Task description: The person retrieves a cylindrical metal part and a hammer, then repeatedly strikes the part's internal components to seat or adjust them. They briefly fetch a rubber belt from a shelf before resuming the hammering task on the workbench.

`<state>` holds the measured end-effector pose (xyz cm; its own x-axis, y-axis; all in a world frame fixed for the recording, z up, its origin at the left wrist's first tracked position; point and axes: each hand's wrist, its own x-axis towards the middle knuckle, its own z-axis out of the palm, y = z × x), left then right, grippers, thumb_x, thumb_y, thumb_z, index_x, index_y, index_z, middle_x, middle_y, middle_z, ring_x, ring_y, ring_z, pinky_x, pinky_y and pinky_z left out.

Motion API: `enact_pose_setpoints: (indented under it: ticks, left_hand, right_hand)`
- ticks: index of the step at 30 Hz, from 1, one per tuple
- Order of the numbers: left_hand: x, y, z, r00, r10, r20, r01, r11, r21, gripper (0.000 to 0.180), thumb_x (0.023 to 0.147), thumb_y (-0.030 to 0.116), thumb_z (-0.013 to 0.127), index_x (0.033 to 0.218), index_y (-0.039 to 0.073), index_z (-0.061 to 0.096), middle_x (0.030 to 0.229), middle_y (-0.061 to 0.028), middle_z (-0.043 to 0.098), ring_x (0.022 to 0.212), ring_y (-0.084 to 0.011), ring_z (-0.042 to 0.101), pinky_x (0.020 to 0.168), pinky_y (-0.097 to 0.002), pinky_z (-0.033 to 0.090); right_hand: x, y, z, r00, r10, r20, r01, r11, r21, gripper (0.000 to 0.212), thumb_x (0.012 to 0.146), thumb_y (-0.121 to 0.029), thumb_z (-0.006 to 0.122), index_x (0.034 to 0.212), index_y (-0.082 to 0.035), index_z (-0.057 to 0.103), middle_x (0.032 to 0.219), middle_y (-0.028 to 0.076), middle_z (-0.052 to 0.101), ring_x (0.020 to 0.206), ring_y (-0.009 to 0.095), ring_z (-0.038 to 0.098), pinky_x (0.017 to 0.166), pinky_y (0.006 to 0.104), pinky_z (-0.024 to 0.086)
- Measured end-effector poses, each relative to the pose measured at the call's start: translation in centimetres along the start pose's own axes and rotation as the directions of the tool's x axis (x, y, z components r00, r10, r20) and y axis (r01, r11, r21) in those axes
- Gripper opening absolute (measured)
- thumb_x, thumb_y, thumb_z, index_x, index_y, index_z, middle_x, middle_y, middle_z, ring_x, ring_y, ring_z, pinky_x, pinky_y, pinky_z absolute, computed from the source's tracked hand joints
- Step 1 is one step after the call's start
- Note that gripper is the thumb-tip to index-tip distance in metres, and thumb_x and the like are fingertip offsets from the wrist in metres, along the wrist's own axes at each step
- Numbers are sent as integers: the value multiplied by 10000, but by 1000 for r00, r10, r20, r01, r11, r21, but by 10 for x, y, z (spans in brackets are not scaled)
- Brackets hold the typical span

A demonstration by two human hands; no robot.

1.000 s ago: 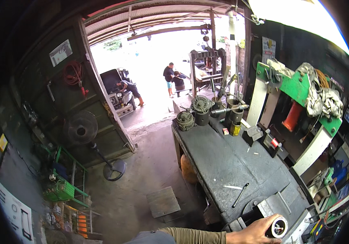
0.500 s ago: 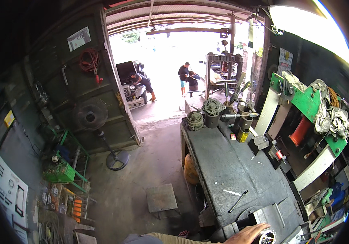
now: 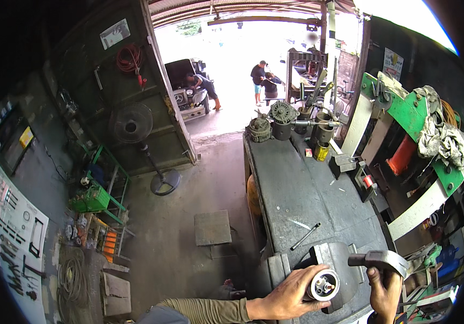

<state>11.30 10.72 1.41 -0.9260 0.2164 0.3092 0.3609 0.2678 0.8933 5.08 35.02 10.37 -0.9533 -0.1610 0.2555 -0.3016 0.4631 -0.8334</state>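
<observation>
My left hand (image 3: 292, 292) grips a round, cup-shaped metal part (image 3: 325, 284), and its open end shows several small pieces inside. The part sits over a bulky metal bench vise (image 3: 333, 254) at the table's near end. Just right of it, my right hand (image 3: 386, 294) is closed around a hammer (image 3: 380, 260), close below its raised steel head. Hammer and part are apart. A dark metal rod (image 3: 305, 236) lies on the workbench (image 3: 280, 189) beyond the vise, beside a thin pale strip (image 3: 298, 223).
Two alternators (image 3: 283, 113) and tool-filled cans stand at the bench's far end. A green and white frame (image 3: 399, 121) draped with rags rises on the right. A stool (image 3: 213, 227) and a pedestal fan (image 3: 133, 125) stand left. Other people are outside, near a vehicle (image 3: 188, 97).
My right hand has come into view with the hammer. The view has tilted down, so my left hand and the round part appear higher and show more fully.
</observation>
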Motion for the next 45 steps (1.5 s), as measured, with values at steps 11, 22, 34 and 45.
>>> enact_pose_setpoints:
  ticks: [11, 22, 34, 45]
  left_hand:
    - [-1, 8, 6, 998, -45, -51, 50, 993, 107, 911, 904, 435, 840, 1525, -6, 342, 1446, -226, 525, 1328, -397, 541, 1132, -495, 432]
    - [-1, 14, 17, 976, 89, -197, -51, 980, 190, 834, 871, 409, 858, 1457, 5, 424, 1374, -237, 532, 1320, -440, 535, 1121, -513, 415]
    - [-6, 10, 19, 985, -13, -171, 28, 996, 87, 808, 891, 412, 844, 1468, -7, 463, 1411, -281, 499, 1356, -470, 494, 1161, -543, 392]
    - [-9, 9, 23, 976, -153, -153, 174, 975, 135, 912, 918, 501, 792, 1517, -43, 371, 1479, -323, 446, 1421, -482, 451, 1201, -521, 368]
  right_hand:
    - [28, -46, -2, 975, -174, 138, 178, 984, -21, 302, 913, -251, 835, 1051, -3, 731, 995, 133, 733, 923, 289, 693, 866, 396, 522]
    - [61, -98, 20, 533, -459, 711, 723, 683, -101, 318, 845, -328, 857, 1048, -100, 764, 953, 83, 738, 704, 326, 712, 661, 403, 550]
    - [69, -104, 16, 496, -612, 616, 789, 614, -26, 324, 930, -395, 749, 1081, -109, 767, 940, 107, 760, 744, 312, 744, 608, 410, 567]
    - [64, -130, 10, 390, -472, 791, 853, 509, -117, 256, 871, -293, 809, 1061, -135, 745, 935, 79, 714, 704, 306, 712, 588, 414, 541]
